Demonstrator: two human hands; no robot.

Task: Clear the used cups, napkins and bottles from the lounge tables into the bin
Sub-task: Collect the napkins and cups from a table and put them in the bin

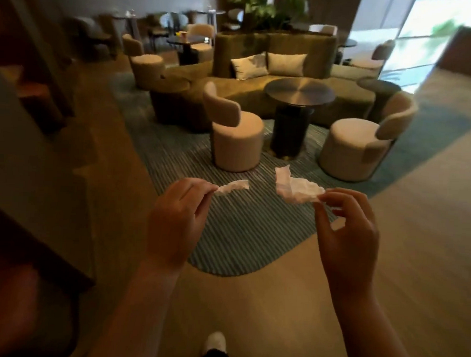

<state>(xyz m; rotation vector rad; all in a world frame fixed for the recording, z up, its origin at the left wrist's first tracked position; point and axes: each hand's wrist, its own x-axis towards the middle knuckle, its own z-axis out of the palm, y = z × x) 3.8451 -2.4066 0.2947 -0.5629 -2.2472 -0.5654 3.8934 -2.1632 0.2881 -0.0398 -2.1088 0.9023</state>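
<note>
Head view: the left hand (173, 218) pinches a small napkin scrap (232, 187) at its 1 o'clock, the right hand (348, 232) pinches a larger crumpled napkin piece (296, 187) at its 11 o'clock, both held by the fingertips above the striped rug (240, 232), presumably for carrying to the bin, which is not in sight.

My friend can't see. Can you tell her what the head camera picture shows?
A person's left hand pinches a small white napkin scrap and the right hand pinches a bigger scrap, held apart over a striped rug. Beyond stand a round dark table, two beige chairs and a green sofa.
</note>
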